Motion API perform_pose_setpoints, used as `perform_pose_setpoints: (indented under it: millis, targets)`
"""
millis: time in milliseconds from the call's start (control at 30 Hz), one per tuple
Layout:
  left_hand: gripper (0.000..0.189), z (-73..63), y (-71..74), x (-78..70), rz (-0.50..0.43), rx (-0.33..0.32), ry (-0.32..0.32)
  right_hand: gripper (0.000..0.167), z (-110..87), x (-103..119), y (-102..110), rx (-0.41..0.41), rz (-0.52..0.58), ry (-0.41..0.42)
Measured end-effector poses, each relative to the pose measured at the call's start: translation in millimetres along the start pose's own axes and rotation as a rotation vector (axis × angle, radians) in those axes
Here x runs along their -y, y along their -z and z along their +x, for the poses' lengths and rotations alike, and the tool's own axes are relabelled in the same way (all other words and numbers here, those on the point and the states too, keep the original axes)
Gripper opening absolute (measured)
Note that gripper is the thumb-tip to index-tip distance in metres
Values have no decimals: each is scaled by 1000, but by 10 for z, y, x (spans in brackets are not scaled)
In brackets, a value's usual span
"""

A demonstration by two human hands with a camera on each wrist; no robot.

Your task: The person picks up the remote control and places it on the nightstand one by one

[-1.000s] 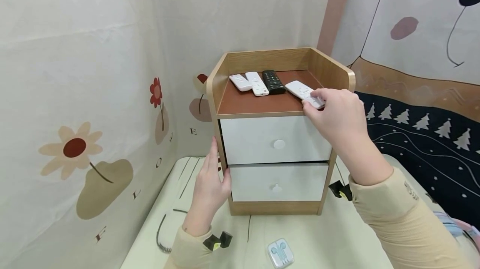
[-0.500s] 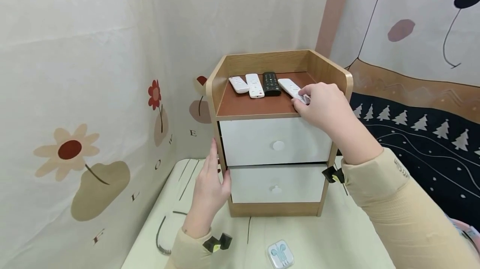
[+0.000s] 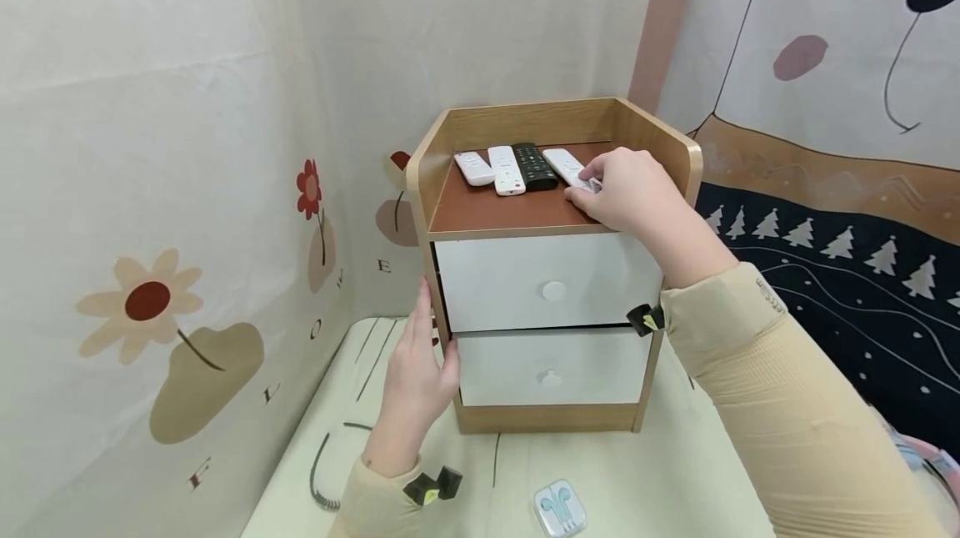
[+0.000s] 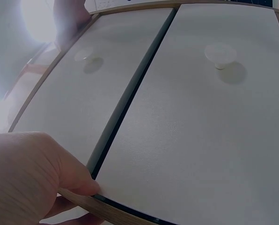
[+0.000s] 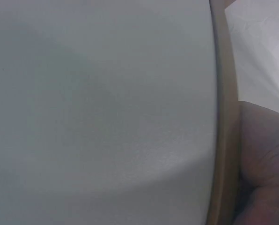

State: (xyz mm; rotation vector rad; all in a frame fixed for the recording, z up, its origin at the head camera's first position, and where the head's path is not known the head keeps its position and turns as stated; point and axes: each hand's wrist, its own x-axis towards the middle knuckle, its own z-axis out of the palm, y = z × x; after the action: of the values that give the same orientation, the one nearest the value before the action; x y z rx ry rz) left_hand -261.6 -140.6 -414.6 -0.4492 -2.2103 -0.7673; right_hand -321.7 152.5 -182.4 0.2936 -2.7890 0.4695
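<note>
My right hand (image 3: 628,188) pinches the near end of a white remote control (image 3: 564,164) on the brown top of a small wooden drawer cabinet (image 3: 547,418). Left of it, a black remote (image 3: 535,168), a white remote (image 3: 507,171) and a shorter white remote (image 3: 475,168) lie side by side. My left hand (image 3: 417,379) rests on the cabinet's left side, fingers straight. In the left wrist view its thumb (image 4: 78,178) touches the front edge by the gap between the drawers. The right wrist view shows a drawer front and part of the hand (image 5: 266,159); the remote is hidden there.
Two white drawers with round knobs, the upper drawer (image 3: 502,279) and lower drawer (image 3: 502,367), face me. A raised wooden rim (image 3: 540,117) borders the top at back and sides. Earphones in a clear case (image 3: 559,509) lie on the pale bedding (image 3: 637,488) in front.
My right hand has moved left with the white remote, closer to the black one. The black remote now lies more slanted. My left hand has stayed on the cabinet's side.
</note>
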Motion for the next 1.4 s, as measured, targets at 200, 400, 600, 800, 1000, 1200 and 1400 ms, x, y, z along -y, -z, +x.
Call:
perform_pose_setpoints:
  millis: [200,400,600,800,1000,1200,1400]
  targets:
    - [97,-12,43,29,-1,1,7,53,102,38,-40,3,11,0]
    - [98,-30,68,39,-10,-3,21,55,196,60,-63,60,-6,31]
    - [97,0,55,36,-5,5,8,59,223,-17,-40,133,-20,61]
    - [96,16,36,21,-5,-2,-11,62,211,-58,-11,183,-38,67]
    - [96,27,24,25,-2,-12,-31,63,208,-67,-3,214,-53,60]
    - [96,31,29,21,-1,-9,-31,63,205,-62,0,219,-67,55]
    - [96,35,25,22,-11,-17,-38,63,196,-73,3,219,-76,50]
